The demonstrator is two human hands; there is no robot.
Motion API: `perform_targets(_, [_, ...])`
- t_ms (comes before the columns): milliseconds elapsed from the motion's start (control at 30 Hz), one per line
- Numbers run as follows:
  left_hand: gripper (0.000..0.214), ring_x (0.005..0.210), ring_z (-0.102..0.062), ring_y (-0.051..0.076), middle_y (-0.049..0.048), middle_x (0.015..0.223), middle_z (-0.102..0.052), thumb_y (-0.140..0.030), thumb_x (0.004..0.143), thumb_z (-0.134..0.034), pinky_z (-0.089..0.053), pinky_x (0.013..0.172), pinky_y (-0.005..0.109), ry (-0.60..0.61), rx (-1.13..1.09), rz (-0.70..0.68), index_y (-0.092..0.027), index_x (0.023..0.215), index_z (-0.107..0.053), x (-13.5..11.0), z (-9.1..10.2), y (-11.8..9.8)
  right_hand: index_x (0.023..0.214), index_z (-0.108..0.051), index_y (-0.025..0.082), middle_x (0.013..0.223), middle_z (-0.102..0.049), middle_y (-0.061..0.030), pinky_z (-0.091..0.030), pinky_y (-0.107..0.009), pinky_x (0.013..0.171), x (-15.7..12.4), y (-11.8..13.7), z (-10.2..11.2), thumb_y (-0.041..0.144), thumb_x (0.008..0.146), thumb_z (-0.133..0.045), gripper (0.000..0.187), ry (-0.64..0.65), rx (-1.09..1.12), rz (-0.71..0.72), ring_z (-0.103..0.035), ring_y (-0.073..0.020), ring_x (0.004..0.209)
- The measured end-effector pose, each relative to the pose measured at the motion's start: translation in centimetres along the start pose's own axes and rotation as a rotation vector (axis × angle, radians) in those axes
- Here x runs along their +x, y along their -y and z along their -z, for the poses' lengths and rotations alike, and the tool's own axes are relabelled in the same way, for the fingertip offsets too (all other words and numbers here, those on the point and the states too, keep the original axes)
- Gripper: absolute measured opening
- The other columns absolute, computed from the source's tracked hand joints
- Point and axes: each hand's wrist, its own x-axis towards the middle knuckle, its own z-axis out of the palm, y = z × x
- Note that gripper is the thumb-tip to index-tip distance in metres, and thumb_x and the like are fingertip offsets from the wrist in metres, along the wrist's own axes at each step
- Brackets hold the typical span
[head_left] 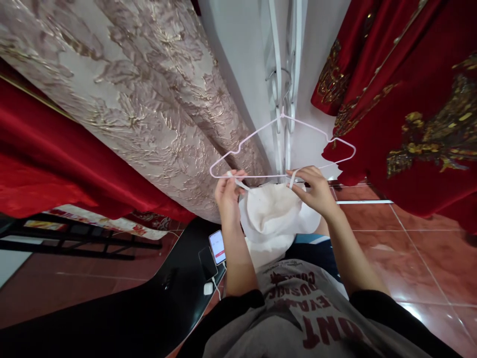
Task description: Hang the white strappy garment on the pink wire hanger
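A pale pink clothes hanger (259, 132) hangs by its hook from a white rail in front of me. Just below its bottom bar is a white garment (274, 209) with thin straps, draped down toward my lap. My left hand (229, 191) pinches one strap at the left part of the bar. With thumb and fingers, my right hand (311, 189) grips the other strap, which forms a small loop near the middle of the bar. Whether either strap is looped around the bar, I cannot tell.
Beige brocade fabric (149, 99) and red cloth (74, 149) hang at left; red embroidered garments (410, 124) hang at right. On a black surface (149, 308) at lower left lie a lit phone (217, 247), a dark phone (207, 263) and a white charger (207, 289). Reddish tiles (380, 248) cover the floor.
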Motion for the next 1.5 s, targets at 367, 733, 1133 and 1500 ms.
perform_targets(367, [0.014,0.109,-0.078,0.024,0.0067,0.107,-0.083,-0.024,0.081,-0.082,-0.059,0.104,0.039,-0.133,0.364,-0.489,-0.02,0.095,-0.082,2.5,2.6,-3.5,0.128,-0.076,0.031,0.103,-0.079,-0.0047,-0.051,-0.047,0.092,-1.1,-0.1,0.3,0.031,0.095,-0.072,0.033,-0.073,-0.033,0.107,-0.07,-0.0277,0.096])
perform_targets(733, [0.016,0.065,-0.062,0.015,-0.0021,0.065,-0.064,-0.023,0.093,-0.065,-0.049,0.065,0.026,0.475,0.717,-0.284,-0.021,0.079,-0.073,5.6,-1.9,-7.0,0.133,-0.072,0.03,0.102,-0.076,-0.0048,-0.049,-0.046,0.091,-1.8,0.2,0.3,0.021,0.093,-0.068,0.041,-0.092,-0.099,0.096,-0.067,-0.0273,0.096])
perform_targets(1133, [0.047,0.081,-0.078,0.017,0.0032,0.085,-0.079,-0.053,0.08,-0.086,-0.059,0.08,0.029,-0.06,-0.059,0.0,-0.023,0.11,-0.066,0.5,-1.6,1.6,0.137,-0.07,0.028,0.112,-0.079,-0.007,-0.053,-0.052,0.1,-1.7,0.9,-0.9,0.021,0.096,-0.064,0.042,-0.101,-0.064,0.085,-0.07,-0.0288,0.104])
perform_targets(1500, [0.033,0.06,-0.067,0.012,-0.0009,0.073,-0.075,-0.044,0.086,-0.081,-0.054,0.068,0.026,0.006,-0.039,-0.087,-0.022,0.097,-0.059,-0.2,-2.1,1.7,0.134,-0.072,0.019,0.141,-0.071,-0.0167,-0.051,-0.057,0.118,-1.8,-5.1,5.5,0.032,0.086,-0.078,0.049,-0.829,0.106,-0.144,-0.067,-0.0337,0.135])
